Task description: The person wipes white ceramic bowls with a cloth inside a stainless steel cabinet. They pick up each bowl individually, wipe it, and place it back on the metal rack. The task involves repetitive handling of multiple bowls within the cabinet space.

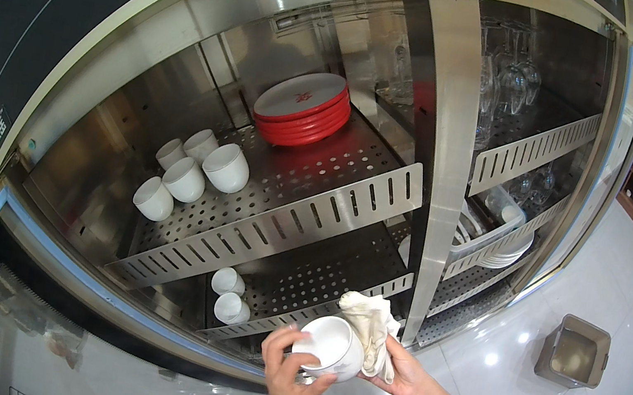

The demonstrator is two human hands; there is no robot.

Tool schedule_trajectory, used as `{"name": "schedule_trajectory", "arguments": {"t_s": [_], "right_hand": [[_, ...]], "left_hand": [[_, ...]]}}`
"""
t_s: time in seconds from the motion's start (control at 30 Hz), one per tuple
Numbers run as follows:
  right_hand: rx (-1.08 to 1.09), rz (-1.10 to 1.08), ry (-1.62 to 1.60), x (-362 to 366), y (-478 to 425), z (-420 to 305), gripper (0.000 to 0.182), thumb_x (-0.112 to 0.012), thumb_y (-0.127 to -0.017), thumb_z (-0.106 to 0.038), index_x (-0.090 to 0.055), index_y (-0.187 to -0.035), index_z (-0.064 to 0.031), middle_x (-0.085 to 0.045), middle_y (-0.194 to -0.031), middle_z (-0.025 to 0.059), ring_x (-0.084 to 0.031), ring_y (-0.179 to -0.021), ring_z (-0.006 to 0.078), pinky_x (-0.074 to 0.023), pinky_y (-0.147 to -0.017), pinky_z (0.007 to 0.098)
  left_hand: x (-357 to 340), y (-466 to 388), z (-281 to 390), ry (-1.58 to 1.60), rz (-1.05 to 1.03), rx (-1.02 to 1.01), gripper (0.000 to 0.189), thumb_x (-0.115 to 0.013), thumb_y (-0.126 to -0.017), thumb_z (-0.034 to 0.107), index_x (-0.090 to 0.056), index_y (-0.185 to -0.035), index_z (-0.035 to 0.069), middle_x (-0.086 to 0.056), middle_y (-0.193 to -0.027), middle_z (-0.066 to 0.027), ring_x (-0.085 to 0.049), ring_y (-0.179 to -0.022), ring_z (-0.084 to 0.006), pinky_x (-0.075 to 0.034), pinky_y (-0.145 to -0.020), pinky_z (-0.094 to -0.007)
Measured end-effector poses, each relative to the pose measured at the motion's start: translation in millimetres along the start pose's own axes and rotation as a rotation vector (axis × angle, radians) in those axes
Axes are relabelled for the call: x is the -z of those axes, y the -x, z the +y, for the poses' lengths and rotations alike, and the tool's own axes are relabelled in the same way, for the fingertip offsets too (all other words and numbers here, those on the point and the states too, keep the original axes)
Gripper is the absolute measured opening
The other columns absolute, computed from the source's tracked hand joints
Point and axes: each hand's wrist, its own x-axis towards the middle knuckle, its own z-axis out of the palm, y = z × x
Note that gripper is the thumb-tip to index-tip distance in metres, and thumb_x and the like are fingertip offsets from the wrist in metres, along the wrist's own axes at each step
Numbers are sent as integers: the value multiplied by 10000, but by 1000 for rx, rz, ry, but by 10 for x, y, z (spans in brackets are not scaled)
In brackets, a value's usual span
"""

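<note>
My left hand [290,372] grips a white ceramic cup [334,346] by its rim, with fingers reaching inside. The cup is tilted, its mouth facing up and to the left. My right hand [401,372] holds a crumpled off-white cloth [372,332] against the cup's right side. Both hands are in front of the lower shelf of a stainless steel dish cabinet. Two white cups [232,308] stand on that lower perforated shelf. On the upper shelf [288,180] several white cups [184,180] are grouped at the left, beside a stack of red-rimmed plates [304,109].
Slotted guard rails [287,224] edge the shelves. Past a steel post [439,155], the right section holds stemmed glasses [512,79], a clear plastic bin [491,220] and white plates [509,255]. A grey-brown waste bin [573,353] stands on the tiled floor. An open cabinet door [109,345] lies lower left.
</note>
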Motion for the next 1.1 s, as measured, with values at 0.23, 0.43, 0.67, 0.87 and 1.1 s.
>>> {"name": "schedule_trajectory", "arguments": {"t_s": [0.23, 0.43, 0.67, 0.87, 1.1], "right_hand": [[-11, 176, 174, -43, 112, -109, 362, -438, -873, -155, -365, -1196, -8, -498, -1125, 141, -536, -987, 212, -470, -826, 326], [-47, 170, 268, 14, 58, -208, 349, -444, -869, -144, -387, -1173, 18, -506, -1104, 146, -543, -968, 212, -471, -822, 312], [-114, 322, 124, 149, -52, -32, 315, -363, -895, -284, -475, -1111, -84, -561, -1010, 128, -569, -867, 238, -463, -776, 446], [-313, 104, -254, 368, -15, 197, 276, -381, -884, -263, -499, -1021, -55, -554, -919, 111, -538, -795, 252, -451, -760, 411], [-357, 141, -390, 289, 88, 229, 249, -373, -881, -250, -519, -963, -65, -549, -894, 93, -511, -755, 238, -451, -714, 388]], "left_hand": [[249, -114, 173, 80, -531, 110, 192, -696, -646, 154, -611, -741, 11, -584, -681, -77, -562, -701, -191, -344, -908, -424], [97, 315, -26, 1027, -108, 807, 268, -657, -709, 114, -562, -899, -49, -592, -931, -110, -505, -1007, -250, -314, -939, -391], [-516, 490, -81, 1240, 337, 669, 509, -634, -738, 290, -414, -1118, 33, -476, -1132, -99, -450, -1061, -226, -310, -937, -407], [-658, 662, -210, 835, 299, 584, 315, -593, -791, 184, -475, -1008, -12, -538, -1007, -88, -527, -894, -197, -348, -885, -354], [-490, 399, -227, 8, 56, -46, 142, -610, -605, -20, -604, -745, 4, -592, -739, -65, -560, -752, -203, -386, -763, -376]]}}
